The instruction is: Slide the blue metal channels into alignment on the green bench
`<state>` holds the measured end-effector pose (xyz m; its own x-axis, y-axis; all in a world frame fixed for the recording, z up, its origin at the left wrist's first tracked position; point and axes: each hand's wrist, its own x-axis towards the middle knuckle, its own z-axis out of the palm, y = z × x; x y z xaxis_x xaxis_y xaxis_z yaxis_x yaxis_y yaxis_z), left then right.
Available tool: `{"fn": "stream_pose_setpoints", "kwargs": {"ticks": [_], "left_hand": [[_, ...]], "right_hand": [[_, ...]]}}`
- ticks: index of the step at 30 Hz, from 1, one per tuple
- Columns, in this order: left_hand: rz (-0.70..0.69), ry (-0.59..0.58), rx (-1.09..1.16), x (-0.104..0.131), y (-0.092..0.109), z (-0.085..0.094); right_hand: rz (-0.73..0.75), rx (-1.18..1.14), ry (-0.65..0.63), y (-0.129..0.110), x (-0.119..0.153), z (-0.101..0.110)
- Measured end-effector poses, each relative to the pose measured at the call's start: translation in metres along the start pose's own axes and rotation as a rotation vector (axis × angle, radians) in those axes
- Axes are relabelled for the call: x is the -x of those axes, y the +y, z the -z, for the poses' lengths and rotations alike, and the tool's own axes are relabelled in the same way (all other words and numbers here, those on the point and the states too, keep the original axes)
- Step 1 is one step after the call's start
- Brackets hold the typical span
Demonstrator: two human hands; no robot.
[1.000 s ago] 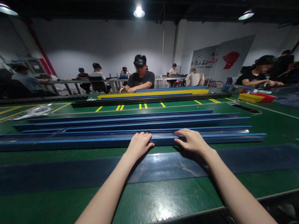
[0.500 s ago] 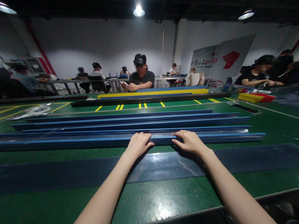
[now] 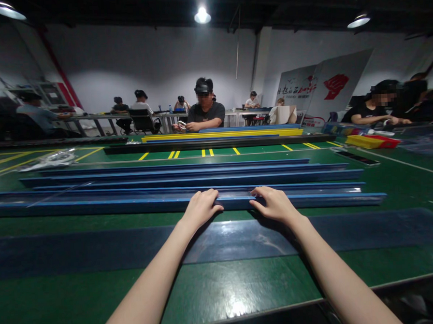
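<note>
Clear plastic [image 3: 53,160]: toward the far-left part of your tabletop [image 3: 201,293].
Front blue channel [image 3: 95,207]: parallel to your near edge, beyond the clear strip [image 3: 97,250].
Left hand [image 3: 203,206]: pinching the channel's near wall, fingers hooked over, thumb outside.
Right hand [image 3: 275,202]: pinching that same wall, thumb outside.
Phone [image 3: 357,156]: toward your far-right corner.

So the nearest blue channel strip [image 3: 313,200] is long and straight with raised edges, lying flat left to right across the green worktop [image 3: 223,290], open side up, shiny inside, and both hands rest on it around the middle.
</note>
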<state>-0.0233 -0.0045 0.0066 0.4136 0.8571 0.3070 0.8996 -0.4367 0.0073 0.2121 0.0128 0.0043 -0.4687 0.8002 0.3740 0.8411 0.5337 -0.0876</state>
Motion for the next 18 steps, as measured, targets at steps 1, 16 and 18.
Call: {"fn": "stream_pose_setpoints", "kwargs": {"ticks": [1,16,18], "left_hand": [[0.009,0.009,0.004,0.0000,-0.0001,0.0001],[0.078,0.010,0.047,0.0006,0.0018,0.0047],[0.080,0.012,0.040,0.0006,0.0016,0.0043]], "right_hand": [[0.001,-0.006,0.008,-0.0003,-0.0001,-0.0002],[0.017,0.047,0.010,-0.0007,-0.0023,-0.0036],[0.020,0.048,0.008,-0.0011,-0.0017,-0.0028]]}}
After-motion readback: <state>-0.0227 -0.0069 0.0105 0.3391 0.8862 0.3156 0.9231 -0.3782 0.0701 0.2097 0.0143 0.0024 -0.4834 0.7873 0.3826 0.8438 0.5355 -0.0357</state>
